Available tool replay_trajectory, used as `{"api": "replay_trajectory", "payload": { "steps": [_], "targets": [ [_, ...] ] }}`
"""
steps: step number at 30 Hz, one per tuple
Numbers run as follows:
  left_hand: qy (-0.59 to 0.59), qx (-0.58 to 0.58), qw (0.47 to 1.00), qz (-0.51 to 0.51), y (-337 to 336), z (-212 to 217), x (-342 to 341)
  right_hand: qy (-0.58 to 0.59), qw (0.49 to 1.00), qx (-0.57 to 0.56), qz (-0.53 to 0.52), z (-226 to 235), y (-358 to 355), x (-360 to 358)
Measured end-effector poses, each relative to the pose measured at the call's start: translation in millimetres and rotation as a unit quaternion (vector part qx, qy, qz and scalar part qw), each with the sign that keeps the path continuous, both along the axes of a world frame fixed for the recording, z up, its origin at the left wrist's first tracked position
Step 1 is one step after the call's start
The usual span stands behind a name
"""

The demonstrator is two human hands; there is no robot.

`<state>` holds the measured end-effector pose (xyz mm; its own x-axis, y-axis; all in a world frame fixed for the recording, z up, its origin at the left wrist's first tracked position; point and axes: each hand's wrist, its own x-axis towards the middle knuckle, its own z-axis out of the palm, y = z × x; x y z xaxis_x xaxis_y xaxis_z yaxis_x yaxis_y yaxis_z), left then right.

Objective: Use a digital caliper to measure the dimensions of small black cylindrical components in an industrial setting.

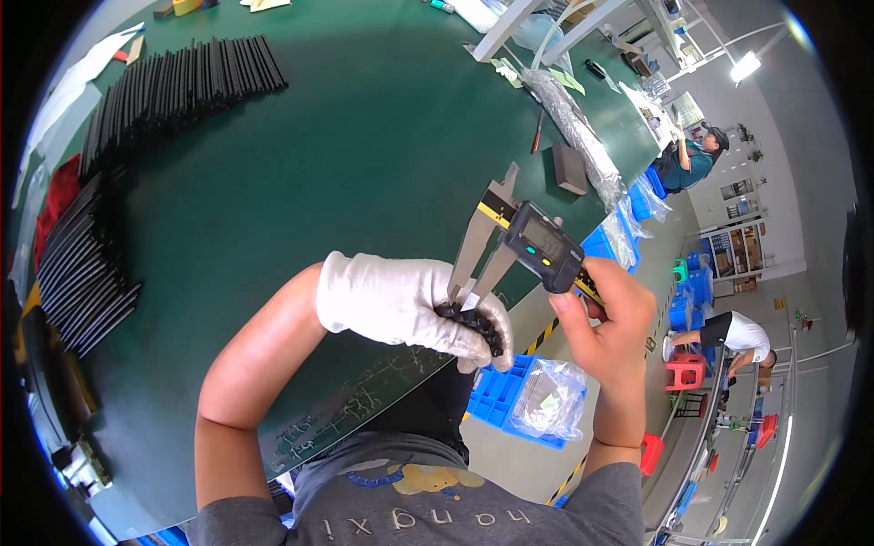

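My left hand (401,305) wears a white glove and grips a small black ridged part (475,323) at the table's near edge. My bare right hand (608,318) holds a digital caliper (537,244) by its black display body, thumb on the slider. The caliper's metal jaws (473,264) point down and close around the black part between my two hands. Both hands hover just over the edge of the dark green table (364,155).
Long rows of black strips (173,82) lie fanned along the table's far left. A grey block (571,170) and plastic-wrapped bundles (583,136) sit at the right edge. Blue bins (510,400) with a clear bag stand on the floor below. Other people work at the right.
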<state>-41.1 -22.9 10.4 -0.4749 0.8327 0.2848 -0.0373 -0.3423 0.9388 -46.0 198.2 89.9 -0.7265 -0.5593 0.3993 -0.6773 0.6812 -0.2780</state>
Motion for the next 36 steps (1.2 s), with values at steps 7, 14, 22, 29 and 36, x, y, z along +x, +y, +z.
{"api": "replay_trajectory", "payload": {
  "steps": [7, 14, 22, 29, 36],
  "targets": [
    [0.002, -0.014, 1.0, 0.001, 0, 2, 2, -0.014, 1.0, 0.006, 0.002, -1, 2, 1],
    [0.006, -0.023, 1.0, 0.015, -1, 2, 3, -0.021, 1.0, -0.006, 0.006, -4, 1, 2],
    [0.053, -0.048, 0.997, 0.042, 1, 5, 5, -0.002, 0.999, 0.033, -0.013, -1, 1, 6],
    [0.021, -0.072, 0.993, 0.088, 4, 3, 10, -0.002, 1.0, 0.0, -0.014, -7, 5, 10],
    [0.034, -0.053, 0.991, 0.118, 6, 0, 11, -0.002, 1.0, 0.025, -0.017, -4, 4, 11]
  ]
}}
